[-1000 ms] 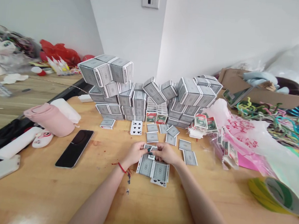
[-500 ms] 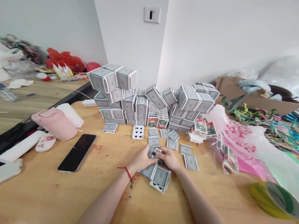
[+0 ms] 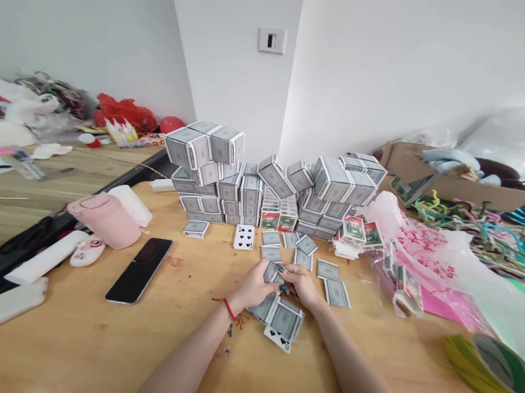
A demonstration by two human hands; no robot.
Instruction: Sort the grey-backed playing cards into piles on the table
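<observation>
My left hand [image 3: 252,291] and my right hand [image 3: 301,284] meet over the table, fingers closed on a grey-backed playing card [image 3: 273,272] between them. Fingers cover part of this card, so its folds cannot be told. Just below the hands lie loose playing cards [image 3: 285,318], mostly face down, with one face-up spade card [image 3: 278,338] sticking out underneath. Beyond the hands, several folded cards [image 3: 306,245] lie scattered. A six of spades [image 3: 243,237] lies face up near a structure of card blocks [image 3: 202,204], which rises in two uneven stacks.
On the left are a black phone [image 3: 139,270], a pink pouch [image 3: 105,219] and white cases [image 3: 6,309]. To the right lie card boxes [image 3: 353,229], a plastic bag [image 3: 416,233] and a roll of yellow-green tape [image 3: 489,367]. A cardboard box [image 3: 463,187] stands behind.
The camera view has shifted slightly, so the scene sits lower and further right. Both hands stay on the card, with the right fingers slightly repositioned.
</observation>
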